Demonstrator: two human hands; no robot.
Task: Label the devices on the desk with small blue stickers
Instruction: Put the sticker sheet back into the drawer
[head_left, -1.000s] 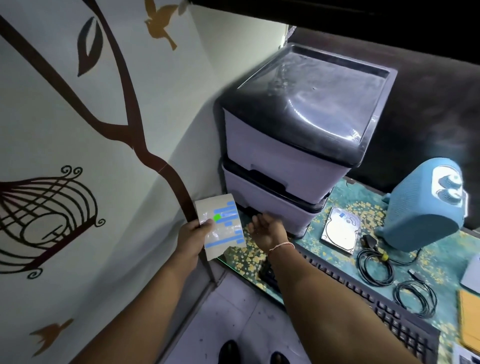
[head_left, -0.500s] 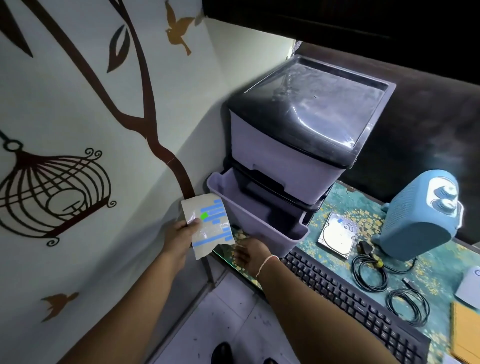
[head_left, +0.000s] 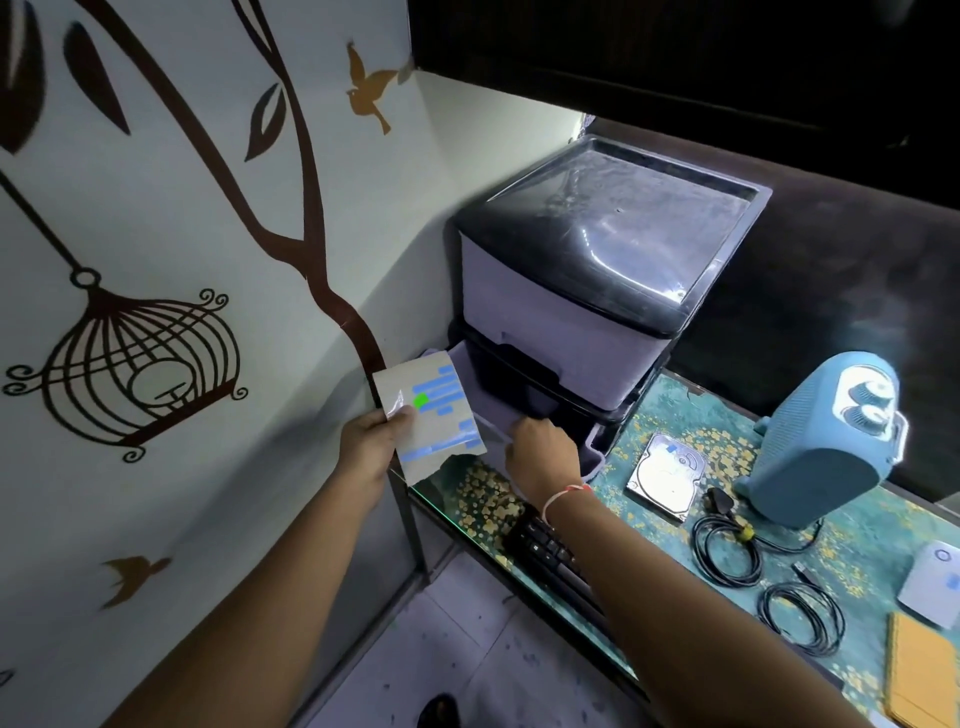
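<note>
— What is each hand gripping?

— The left hand (head_left: 375, 436), just left of the frame's centre, pinches a sticker sheet (head_left: 428, 421) between thumb and fingers at the sheet's lower left edge. The sheet stands nearly upright and carries short blue stickers (head_left: 439, 388) in rows, with one green one (head_left: 421, 400) near the thumb. Its lower edge looks torn.

— And the other?

— The right hand (head_left: 540, 449), at the centre, is curled over the front rim of the lower drawer (head_left: 592, 457), fingers closed on the lip. That drawer stands pulled out from the drawer unit (head_left: 571, 312), a lavender body with a glossy black top in the upper middle. A thin band circles the right wrist.

— Where are the devices?

— Right of the hands, on the desk (head_left: 857, 530) with its teal and gold floral cover. A bare hard drive (head_left: 667, 475) lies flat just right of the open drawer; it has a small blue mark near its top edge. Beyond it, at centre right, stands a blue heater (head_left: 826, 441). Two coiled black cables (head_left: 727, 545) lie below the heater. A black keyboard (head_left: 556, 561) runs under the right forearm. At the far right edge sits a small white device (head_left: 935, 582), and below it an orange-brown pad (head_left: 919, 670).

— The left of the frame?

— A wall with a brown tree, birdcage (head_left: 140, 374) and bird decals.
</note>
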